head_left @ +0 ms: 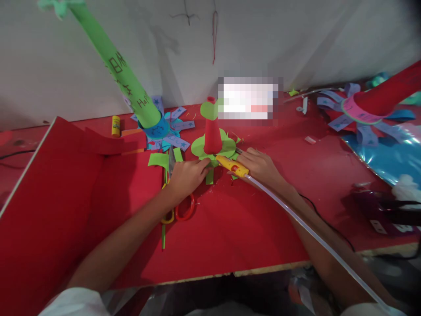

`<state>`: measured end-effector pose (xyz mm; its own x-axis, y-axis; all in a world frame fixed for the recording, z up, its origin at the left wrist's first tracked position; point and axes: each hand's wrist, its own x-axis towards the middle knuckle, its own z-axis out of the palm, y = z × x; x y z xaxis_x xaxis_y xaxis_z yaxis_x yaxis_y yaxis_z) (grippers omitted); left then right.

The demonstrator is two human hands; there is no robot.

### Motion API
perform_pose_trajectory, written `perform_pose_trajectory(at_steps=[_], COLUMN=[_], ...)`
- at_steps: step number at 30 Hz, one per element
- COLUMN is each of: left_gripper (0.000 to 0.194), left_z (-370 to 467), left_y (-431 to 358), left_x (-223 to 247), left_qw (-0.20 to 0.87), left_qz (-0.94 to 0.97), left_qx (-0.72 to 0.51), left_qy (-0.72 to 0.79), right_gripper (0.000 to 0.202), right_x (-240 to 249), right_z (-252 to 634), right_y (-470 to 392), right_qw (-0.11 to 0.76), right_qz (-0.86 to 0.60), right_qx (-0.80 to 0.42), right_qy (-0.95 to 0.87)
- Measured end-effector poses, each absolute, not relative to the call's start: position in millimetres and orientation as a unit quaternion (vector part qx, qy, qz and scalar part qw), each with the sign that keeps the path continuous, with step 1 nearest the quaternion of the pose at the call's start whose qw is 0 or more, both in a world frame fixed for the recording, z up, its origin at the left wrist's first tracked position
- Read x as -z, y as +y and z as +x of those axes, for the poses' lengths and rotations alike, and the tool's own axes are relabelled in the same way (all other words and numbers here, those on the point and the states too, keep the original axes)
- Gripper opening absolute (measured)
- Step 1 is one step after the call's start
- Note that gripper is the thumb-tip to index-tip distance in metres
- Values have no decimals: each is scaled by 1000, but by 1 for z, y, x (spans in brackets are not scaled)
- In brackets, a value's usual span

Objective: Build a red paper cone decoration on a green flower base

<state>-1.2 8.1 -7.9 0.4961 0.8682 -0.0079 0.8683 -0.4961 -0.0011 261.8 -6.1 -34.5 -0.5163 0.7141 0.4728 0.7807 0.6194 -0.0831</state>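
Observation:
A small red paper cone [212, 137] stands upright on a green paper base [197, 148] cut in rounded petals, with a green paper leaf near its top. My left hand [188, 176] is closed at the base's near left edge, thumb and fingers pinching the green paper. In my right hand [261, 166] is a yellow glue gun [235, 167], a long clear glue stick [296, 216] trailing from its back. The gun's nozzle points at the foot of the cone. Partly under my left wrist lie scissors [171, 161] with red and yellow handles, beside green paper scraps [158, 159].
A tall green paper tube [128, 83] with a blue flower-like base stands behind left. A red tube [391, 94] with purple strips leans at right. A glue stick tube [115, 126], red card [49, 188], blue foil [388, 153] and a black cord [324, 221] lie around.

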Motion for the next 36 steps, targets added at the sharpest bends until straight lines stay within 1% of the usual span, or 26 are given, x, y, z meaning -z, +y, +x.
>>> perform_pose_trajectory(at_steps=[13, 17, 24, 27, 36], left_gripper=[32, 32, 31, 31, 32], left_z=[0, 0, 0, 0, 1], left_y=[9, 8, 8, 8, 7], left_x=[6, 5, 5, 5, 4], left_qw=[-3, 1, 11, 13, 23], left_qz=[864, 865, 863, 864, 860], left_qx=[8, 8, 7, 4, -1], left_qy=[503, 502, 506, 504, 509], right_gripper=[33, 33, 27, 25, 28], right_x=[41, 39, 37, 35, 31], right_z=[254, 255, 259, 261, 268], right_y=[-5, -6, -6, -6, -8], right_qw=[201, 196, 176, 176, 192], right_qz=[-449, -449, -458, -457, -452], right_qx=[69, 77, 48, 37, 46], right_qy=[-868, -868, -870, -871, -870])
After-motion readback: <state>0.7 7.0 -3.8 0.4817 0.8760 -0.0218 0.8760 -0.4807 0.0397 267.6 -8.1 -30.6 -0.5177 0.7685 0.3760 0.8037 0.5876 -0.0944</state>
